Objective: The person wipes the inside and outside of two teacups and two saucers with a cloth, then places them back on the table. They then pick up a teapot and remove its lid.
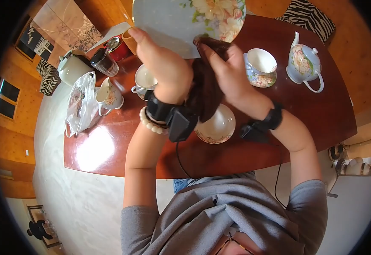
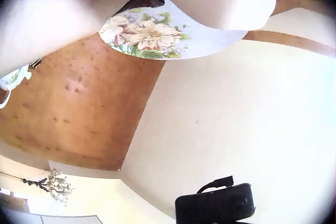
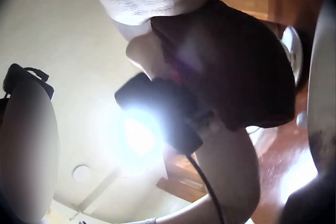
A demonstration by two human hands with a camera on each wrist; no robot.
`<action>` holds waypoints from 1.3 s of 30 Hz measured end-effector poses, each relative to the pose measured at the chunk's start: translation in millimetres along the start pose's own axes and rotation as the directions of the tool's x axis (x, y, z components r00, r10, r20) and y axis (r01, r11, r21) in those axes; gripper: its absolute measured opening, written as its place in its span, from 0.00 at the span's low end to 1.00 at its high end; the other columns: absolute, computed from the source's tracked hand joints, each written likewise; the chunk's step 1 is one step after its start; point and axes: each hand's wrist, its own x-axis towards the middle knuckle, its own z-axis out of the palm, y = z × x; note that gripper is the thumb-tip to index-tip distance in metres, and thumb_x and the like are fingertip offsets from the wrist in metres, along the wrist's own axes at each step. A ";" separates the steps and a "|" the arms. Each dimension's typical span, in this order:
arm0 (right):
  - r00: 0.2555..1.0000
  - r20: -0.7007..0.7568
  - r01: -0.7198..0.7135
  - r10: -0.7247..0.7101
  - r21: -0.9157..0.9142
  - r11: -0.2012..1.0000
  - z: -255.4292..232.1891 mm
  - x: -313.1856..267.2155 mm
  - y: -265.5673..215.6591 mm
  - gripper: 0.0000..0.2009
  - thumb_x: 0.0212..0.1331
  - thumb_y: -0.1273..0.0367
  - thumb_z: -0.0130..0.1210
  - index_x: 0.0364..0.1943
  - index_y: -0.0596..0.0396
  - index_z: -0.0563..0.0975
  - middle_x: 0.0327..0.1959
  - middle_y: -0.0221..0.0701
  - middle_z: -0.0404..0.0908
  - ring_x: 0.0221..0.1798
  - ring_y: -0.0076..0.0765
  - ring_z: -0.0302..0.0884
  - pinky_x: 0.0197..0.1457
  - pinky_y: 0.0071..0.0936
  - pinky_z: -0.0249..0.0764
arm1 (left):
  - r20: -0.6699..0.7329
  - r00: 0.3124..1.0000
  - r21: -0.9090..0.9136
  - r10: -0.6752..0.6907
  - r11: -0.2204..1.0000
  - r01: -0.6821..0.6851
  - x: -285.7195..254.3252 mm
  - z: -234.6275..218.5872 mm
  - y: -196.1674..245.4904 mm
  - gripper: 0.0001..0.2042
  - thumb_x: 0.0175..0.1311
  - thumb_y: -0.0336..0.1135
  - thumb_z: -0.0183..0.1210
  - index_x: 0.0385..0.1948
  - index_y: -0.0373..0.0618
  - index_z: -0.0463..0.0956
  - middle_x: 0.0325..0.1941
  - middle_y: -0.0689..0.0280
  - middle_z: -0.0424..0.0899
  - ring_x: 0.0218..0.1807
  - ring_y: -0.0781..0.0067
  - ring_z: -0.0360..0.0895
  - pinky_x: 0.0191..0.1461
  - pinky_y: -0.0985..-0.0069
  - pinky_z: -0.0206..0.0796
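Both hands are raised over the far side of the table, at a pale blue plate (image 1: 164,25) with painted flowers. My left hand (image 1: 166,68) holds the plate at its near left edge, thumb pointing up along the rim; its other fingers are hidden. In my right hand (image 1: 232,72) is a dark brown cloth (image 1: 204,91), pinched against the plate's lower right edge and hanging down between the wrists. The left wrist view shows the flowered side of the plate (image 2: 152,35); in the right wrist view the cloth (image 3: 231,66) covers much of the picture.
Below the cloth stands a white bowl (image 1: 217,125). A cup (image 1: 144,77) is partly behind the left wrist. To the right are a teacup on a saucer (image 1: 262,63) and a teapot (image 1: 304,63). A creamer jug (image 1: 110,95), plastic bag (image 1: 81,104) and dark-lidded jar (image 1: 104,63) stand left.
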 end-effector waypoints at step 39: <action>0.888 0.023 -0.427 0.459 -0.328 0.843 -108.2 7.9 42.6 0.11 0.64 0.69 0.49 0.45 0.56 0.62 0.22 0.34 0.75 0.16 0.23 0.72 0.16 0.15 0.63 | -0.015 0.494 0.359 -0.869 0.457 0.814 27.0 -81.0 -62.4 0.28 0.65 0.59 0.40 0.49 0.41 0.73 0.50 0.57 0.78 0.51 0.60 0.76 0.59 0.61 0.64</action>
